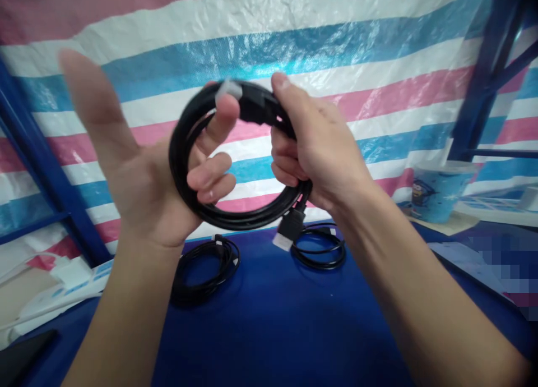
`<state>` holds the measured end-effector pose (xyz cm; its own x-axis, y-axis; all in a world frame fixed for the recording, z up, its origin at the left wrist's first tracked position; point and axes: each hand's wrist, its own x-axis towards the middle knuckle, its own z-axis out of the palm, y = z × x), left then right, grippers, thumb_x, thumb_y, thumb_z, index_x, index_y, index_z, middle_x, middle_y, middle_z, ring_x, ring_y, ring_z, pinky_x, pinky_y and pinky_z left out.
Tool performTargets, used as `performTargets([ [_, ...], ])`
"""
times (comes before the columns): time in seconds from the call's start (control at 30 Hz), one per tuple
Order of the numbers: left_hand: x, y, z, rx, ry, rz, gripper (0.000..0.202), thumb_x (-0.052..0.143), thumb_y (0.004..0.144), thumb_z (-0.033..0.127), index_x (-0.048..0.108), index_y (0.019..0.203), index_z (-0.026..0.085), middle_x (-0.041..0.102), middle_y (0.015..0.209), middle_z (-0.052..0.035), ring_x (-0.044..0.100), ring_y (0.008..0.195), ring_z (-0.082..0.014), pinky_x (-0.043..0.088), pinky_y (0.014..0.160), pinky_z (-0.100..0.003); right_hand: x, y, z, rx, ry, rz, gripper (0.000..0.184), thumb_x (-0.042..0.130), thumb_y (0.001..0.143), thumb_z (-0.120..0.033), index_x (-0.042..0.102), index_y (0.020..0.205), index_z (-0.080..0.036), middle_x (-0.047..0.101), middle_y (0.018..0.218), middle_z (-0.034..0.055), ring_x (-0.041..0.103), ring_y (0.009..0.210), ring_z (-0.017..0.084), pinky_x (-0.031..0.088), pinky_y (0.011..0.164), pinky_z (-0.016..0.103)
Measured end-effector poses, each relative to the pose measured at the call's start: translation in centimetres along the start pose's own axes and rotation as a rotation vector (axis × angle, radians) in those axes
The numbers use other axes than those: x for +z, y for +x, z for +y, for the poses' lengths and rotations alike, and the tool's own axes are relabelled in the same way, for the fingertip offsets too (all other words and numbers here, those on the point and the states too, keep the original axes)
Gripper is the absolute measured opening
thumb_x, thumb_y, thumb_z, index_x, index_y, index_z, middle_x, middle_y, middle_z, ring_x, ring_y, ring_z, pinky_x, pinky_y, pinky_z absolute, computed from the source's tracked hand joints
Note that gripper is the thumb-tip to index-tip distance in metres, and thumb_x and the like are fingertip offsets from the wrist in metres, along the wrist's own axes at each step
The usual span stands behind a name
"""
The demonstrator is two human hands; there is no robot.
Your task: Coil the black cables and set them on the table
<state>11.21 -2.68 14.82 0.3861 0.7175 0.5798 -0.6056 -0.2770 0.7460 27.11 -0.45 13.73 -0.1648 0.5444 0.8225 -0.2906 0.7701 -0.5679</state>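
A coiled black cable (247,221) is held up in front of me as a ring, between both hands. My left hand (155,174) has its fingers hooked through the left side of the ring, while its thumb sticks out away from the coil. The index fingertip is at a black plug (252,104) with a pale cap, at the top of the ring. My right hand (323,134) grips the right side between thumb and curled fingers. Below that hand hangs the other flat, HDMI-like plug (291,225), its end covered by a whitish cap.
Two more coiled black cables lie on the blue table (269,331): a left coil (205,269) and a right coil (319,252). A patterned blue cup (443,190) stands at right. A white power strip (63,291) and a dark flat object (27,353) are at left. Striped sheeting hangs behind.
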Motion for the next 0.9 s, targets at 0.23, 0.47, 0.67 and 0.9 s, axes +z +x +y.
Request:
performTargets([
  [0.23, -2.3, -0.4, -1.8, -0.511, 0.659, -0.163, 0.036, 0.061, 0.075, 0.053, 0.06, 0.078, 0.017, 0.064, 0.057, -0.0083, 0.052, 0.034, -0.0142, 0.036, 0.034, -0.022, -0.8, -0.4, 0.3, 0.125, -0.539, -0.59, 0.045, 0.045, 0.093, -0.035, 0.048, 0.053, -0.016, 0.039, 0.048, -0.0042, 0.034, 0.046, 0.006, 0.026, 0.044, 0.021],
  [0.47, -2.5, 0.1, -2.1, -0.275, 0.618, 0.027, 0.037, 0.066, 0.071, 0.016, 0.06, 0.107, 0.023, 0.039, 0.042, 0.0088, 0.022, 0.029, -0.0016, 0.013, 0.031, -0.014, 1.0, 0.1, 1.9, -0.01, -0.758, -0.037, 0.052, 0.036, 0.096, -0.041, 0.035, 0.05, -0.018, 0.034, 0.049, -0.0027, 0.032, 0.047, 0.007, 0.021, 0.048, 0.025],
  [0.67, -2.3, 0.2, -2.1, -0.118, 0.538, 0.131, 0.034, 0.061, 0.073, 0.012, 0.058, 0.106, 0.021, 0.034, 0.042, 0.0099, 0.023, 0.031, -0.0016, 0.017, 0.033, -0.013, 0.3, 0.2, 1.9, -0.204, -0.979, -0.072, 0.048, 0.031, 0.098, -0.04, 0.041, 0.058, -0.017, 0.04, 0.054, -0.0026, 0.035, 0.049, 0.007, 0.021, 0.051, 0.024],
  [0.9, -2.4, 0.8, -2.7, -0.22, 0.461, 0.198, 0.01, 0.055, 0.072, 0.01, 0.052, 0.078, 0.017, 0.031, 0.041, 0.0093, 0.017, 0.031, -0.0011, 0.013, 0.033, -0.016, -1.3, 0.0, 2.0, -0.064, -0.945, -0.329, 0.029, 0.042, 0.096, -0.038, 0.056, 0.084, -0.014, 0.054, 0.069, -0.0019, 0.046, 0.056, 0.007, 0.029, 0.054, 0.021],
])
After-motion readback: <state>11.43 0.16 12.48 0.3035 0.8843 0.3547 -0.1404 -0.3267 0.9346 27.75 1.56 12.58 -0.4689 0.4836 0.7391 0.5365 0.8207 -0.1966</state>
